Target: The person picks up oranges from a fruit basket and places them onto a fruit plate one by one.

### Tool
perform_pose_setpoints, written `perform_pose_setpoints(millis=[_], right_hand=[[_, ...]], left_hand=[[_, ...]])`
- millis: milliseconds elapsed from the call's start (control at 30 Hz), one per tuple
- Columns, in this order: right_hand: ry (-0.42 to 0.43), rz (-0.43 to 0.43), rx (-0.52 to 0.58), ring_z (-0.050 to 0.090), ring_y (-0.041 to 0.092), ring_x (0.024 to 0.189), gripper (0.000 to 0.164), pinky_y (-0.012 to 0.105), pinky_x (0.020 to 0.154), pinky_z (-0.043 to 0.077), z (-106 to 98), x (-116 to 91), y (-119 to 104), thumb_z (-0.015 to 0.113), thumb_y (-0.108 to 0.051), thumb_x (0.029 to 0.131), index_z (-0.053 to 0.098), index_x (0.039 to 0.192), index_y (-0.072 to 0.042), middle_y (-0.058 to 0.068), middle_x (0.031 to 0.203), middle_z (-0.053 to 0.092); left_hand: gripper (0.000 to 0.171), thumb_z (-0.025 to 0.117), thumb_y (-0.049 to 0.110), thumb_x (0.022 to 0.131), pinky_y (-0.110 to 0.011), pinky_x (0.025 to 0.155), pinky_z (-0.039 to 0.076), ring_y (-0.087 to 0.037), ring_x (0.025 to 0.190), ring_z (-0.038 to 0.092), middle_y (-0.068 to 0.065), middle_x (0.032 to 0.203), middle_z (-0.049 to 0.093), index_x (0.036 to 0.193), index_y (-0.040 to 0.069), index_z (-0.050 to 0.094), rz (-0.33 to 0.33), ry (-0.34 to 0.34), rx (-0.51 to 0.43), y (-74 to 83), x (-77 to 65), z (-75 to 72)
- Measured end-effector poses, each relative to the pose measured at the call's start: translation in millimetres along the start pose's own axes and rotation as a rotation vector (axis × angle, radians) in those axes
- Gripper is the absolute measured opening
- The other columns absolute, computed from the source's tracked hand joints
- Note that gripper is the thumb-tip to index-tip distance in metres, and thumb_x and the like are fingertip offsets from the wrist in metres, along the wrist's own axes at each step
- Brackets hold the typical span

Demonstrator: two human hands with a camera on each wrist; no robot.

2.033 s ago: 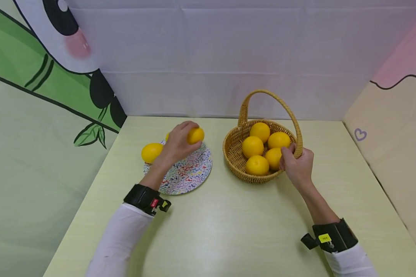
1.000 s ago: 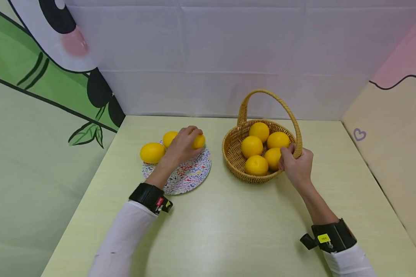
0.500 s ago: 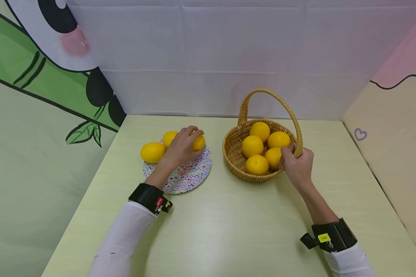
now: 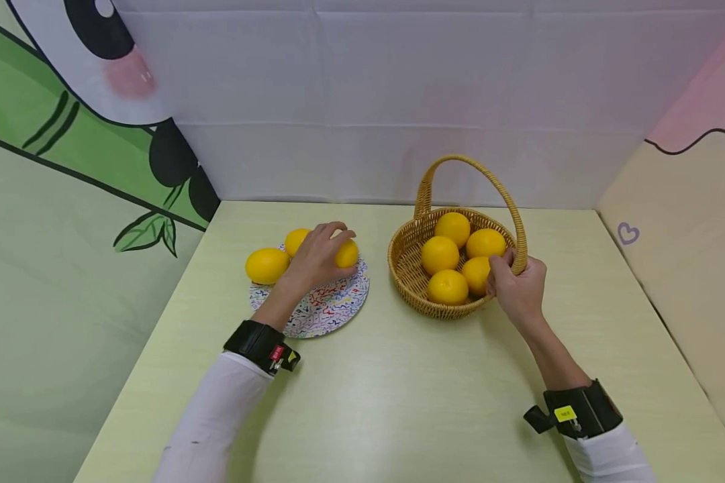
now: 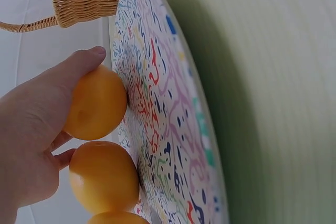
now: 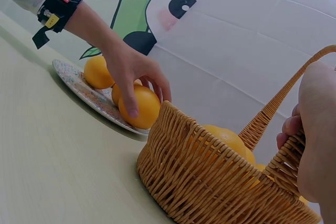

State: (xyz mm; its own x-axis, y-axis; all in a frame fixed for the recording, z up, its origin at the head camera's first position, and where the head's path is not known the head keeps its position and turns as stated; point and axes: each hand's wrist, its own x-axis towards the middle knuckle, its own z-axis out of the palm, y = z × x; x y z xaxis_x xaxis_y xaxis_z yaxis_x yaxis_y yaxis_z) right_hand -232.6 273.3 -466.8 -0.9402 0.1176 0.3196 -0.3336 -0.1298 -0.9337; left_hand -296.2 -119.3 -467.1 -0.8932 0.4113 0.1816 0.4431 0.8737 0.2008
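A lemon-shaped orange (image 4: pixel 268 266) sits at the left rim of the plate (image 4: pixel 332 310), a rear orange (image 4: pixel 296 240) behind it. The left hand (image 4: pixel 321 258), thumb and fingers apart, curves round a third orange (image 4: pixel 347 254). A strip of desk (image 4: pixel 377 282) separates plate and basket (image 4: pixel 408 259). The right hand (image 4: pixel 522 288) firmly grips the handle (image 4: pixel 513 209). Only the left wrist view shows the third orange's underside meeting the plate.

This strikes me as a staged filming corner: 1 pale table (image 4: pixel 350 402) walled on 3 sides by cloth sheets (image 4: pixel 399 80), creased at the back, with a cartoon panda (image 4: pixel 129 74) and bamboo (image 4: pixel 12 87) left, a heart (image 4: pixel 628 233) right.
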Motion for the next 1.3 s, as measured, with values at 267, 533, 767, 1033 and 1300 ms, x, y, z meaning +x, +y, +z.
perform_pose_setpoints(millis=[267,533,767,1033,1300], right_hand=[[0.004,0.010,-0.023,0.041,0.020,0.039,0.045,0.031,0.038,0.038,0.5,-1.3,-2.3,0.060,-0.001,0.108,0.044,0.066,0.006,0.006,0.049,0.047],[0.007,0.008,-0.021,0.041,0.023,0.039,0.044,0.028,0.038,0.039,0.3,-1.3,-3.4,0.059,0.000,0.107,0.045,0.066,0.006,0.007,0.049,0.047],[0.005,0.009,-0.024,0.040,0.026,0.040,0.044,0.032,0.038,0.038,0.5,-1.3,-5.2,0.059,0.000,0.107,0.045,0.066,0.006,0.007,0.049,0.048],[0.007,0.009,-0.020,0.041,0.025,0.040,0.043,0.030,0.038,0.039,0.6,-1.2,-5.2,0.059,0.000,0.106,0.045,0.066,0.006,0.007,0.049,0.048],[0.006,0.010,-0.018,0.040,0.027,0.041,0.042,0.031,0.038,0.039,0.8,-1.3,-5.2,0.058,0.002,0.106,0.046,0.066,0.006,0.007,0.049,0.048]], left_hand=[[0.079,0.094,0.045,0.090,-0.063,0.136,0.038,-0.045,0.157,0.048,-0.018,0.165,0.056,0.155,0.014,0.063,0.014,0.003,0.006,-4.7,-1.2,3.5],[0.088,0.094,0.051,0.090,-0.064,0.140,0.029,-0.043,0.163,0.042,-0.016,0.172,0.051,0.162,0.016,0.057,-0.011,-0.056,0.026,1.5,-4.8,-2.6],[0.096,0.095,0.056,0.087,-0.067,0.141,0.023,-0.044,0.166,0.037,-0.016,0.174,0.049,0.165,0.018,0.054,-0.010,-0.077,0.016,4.9,-7.9,-6.5],[0.104,0.095,0.063,0.084,-0.073,0.141,0.017,-0.046,0.171,0.031,-0.015,0.177,0.045,0.168,0.019,0.052,0.002,-0.086,-0.014,6.8,-6.3,-8.5],[0.111,0.090,0.069,0.085,-0.076,0.141,0.011,-0.047,0.174,0.022,-0.013,0.183,0.036,0.174,0.024,0.042,-0.002,-0.102,-0.072,12.7,-2.9,-18.4]])
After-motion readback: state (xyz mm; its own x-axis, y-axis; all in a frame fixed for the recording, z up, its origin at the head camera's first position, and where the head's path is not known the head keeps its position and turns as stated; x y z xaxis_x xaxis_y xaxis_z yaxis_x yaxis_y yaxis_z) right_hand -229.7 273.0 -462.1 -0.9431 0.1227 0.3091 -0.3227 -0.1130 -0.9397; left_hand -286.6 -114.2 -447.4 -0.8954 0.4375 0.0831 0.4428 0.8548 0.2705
